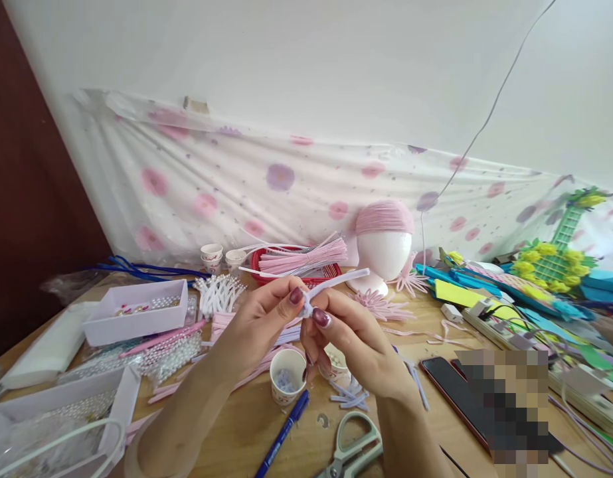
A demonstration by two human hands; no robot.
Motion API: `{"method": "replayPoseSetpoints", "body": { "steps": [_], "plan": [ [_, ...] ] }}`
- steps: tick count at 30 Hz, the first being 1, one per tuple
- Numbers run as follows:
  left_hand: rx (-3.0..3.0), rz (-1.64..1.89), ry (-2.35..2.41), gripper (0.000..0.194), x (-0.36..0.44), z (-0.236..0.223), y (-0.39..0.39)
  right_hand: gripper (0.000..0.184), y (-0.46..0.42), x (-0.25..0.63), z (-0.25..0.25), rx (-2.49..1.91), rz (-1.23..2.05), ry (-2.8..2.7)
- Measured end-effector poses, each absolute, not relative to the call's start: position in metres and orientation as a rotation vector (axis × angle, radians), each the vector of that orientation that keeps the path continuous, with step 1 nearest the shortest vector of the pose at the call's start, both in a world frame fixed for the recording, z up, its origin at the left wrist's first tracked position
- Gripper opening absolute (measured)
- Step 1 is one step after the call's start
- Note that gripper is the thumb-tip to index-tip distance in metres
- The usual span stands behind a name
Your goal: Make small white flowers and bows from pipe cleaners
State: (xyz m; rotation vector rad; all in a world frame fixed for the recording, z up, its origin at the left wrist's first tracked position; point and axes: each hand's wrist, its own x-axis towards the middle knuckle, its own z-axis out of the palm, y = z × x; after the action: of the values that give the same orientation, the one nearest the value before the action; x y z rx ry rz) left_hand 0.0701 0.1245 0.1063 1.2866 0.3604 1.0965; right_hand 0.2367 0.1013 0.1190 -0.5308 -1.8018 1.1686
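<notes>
With your left hand and right hand you pinch the lilac pipe cleaner, near end bunched, far end unbent.

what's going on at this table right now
A person's left hand and right hand are pinching a pale lilac pipe cleaner, bunched at one end, its other end sticking out free. On the table below are a paper cup with small pale bits in it, a blue pen and scissors. Farther back stands a white model head with a pink covering on top.
</notes>
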Motion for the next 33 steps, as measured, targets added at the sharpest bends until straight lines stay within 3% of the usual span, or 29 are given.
{"method": "replayPoseSetpoints", "body": {
  "steps": [14,28,33],
  "plan": [
    [1.104,0.986,0.229,0.035,0.076,0.107,0.123,0.027,0.103,0.239,0.114,-0.448,1.347,-1.744],
    [1.344,1.23,0.369,0.035,0.082,0.101,0.126,0.013,0.101,0.241,0.127,-0.962,0.376,-2.145],
    [1.545,1.385,0.616,0.04,0.078,0.11,0.118,0.014,0.102,0.239,0.125,-0.938,0.328,-2.197]
  ]
}}
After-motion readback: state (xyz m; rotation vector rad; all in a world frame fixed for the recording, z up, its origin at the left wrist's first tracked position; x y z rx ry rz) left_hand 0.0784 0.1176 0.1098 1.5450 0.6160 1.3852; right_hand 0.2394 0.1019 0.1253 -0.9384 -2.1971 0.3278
